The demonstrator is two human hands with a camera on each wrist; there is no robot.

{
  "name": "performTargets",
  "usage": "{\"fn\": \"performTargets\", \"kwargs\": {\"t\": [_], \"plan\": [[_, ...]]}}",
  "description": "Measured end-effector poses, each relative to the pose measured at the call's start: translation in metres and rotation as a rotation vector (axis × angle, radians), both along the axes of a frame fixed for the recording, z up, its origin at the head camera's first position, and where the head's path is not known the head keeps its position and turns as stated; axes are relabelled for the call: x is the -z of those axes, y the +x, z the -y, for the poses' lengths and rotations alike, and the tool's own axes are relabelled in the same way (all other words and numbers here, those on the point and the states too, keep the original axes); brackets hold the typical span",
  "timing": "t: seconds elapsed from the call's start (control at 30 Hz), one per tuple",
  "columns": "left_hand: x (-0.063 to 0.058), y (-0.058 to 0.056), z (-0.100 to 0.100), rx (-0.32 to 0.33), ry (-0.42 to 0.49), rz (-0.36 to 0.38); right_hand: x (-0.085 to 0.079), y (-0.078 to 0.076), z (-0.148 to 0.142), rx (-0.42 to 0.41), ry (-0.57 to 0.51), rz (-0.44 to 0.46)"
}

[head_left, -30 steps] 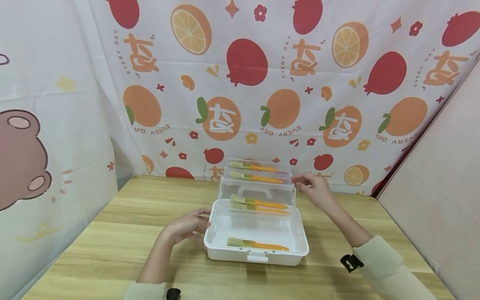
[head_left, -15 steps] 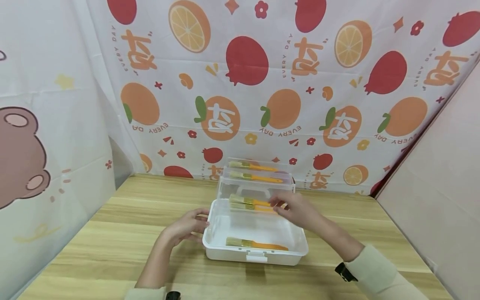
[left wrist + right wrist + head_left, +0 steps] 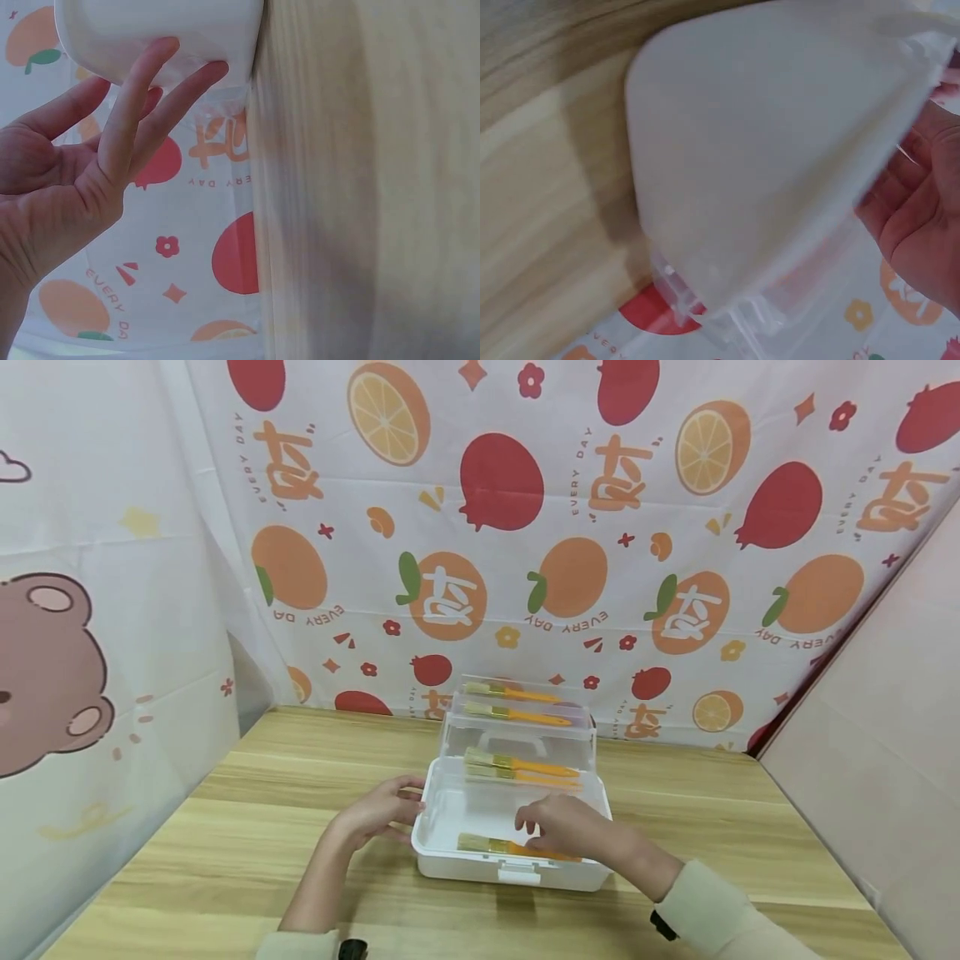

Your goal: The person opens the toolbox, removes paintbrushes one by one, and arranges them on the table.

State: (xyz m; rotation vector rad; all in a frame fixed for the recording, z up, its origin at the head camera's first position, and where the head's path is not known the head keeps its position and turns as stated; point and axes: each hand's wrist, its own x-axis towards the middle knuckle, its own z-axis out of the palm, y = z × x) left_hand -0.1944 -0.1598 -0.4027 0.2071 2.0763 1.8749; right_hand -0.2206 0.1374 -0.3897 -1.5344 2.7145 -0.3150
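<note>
Covering a brush (image 3: 498, 846) partly, the right hand (image 3: 564, 825) curls, grip unclear; the left hand (image 3: 381, 812), straight-fingered, touches a box (image 3: 459, 867).

The white box (image 3: 450, 867) is looking like smooth, glossy plastic; its upper trays (image 3: 517, 732) are showing clear, shiny plastic; the brushes (image 3: 517, 716) are pairing smooth handles (image 3: 547, 769) with metallic ferrules (image 3: 499, 846) and rough bristles (image 3: 472, 842); the table (image 3: 277, 793) is showing smooth wood grain; the backdrop (image 3: 517, 602) is hanging as matt, creased cloth.
</note>
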Motion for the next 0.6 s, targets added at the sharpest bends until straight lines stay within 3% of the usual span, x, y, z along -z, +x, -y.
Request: {"fn": "performTargets", "kwargs": {"t": [0.2, 0.6], "plan": [[0.001, 0.0, -0.001, -0.001, 0.0, -0.003, 0.013, -0.001, -0.001, 0.017, 0.107, -0.056], [0.0, 0.002, -0.002, -0.007, -0.023, -0.012, 0.022, -0.008, -0.002, 0.043, 0.181, 0.01]]}}
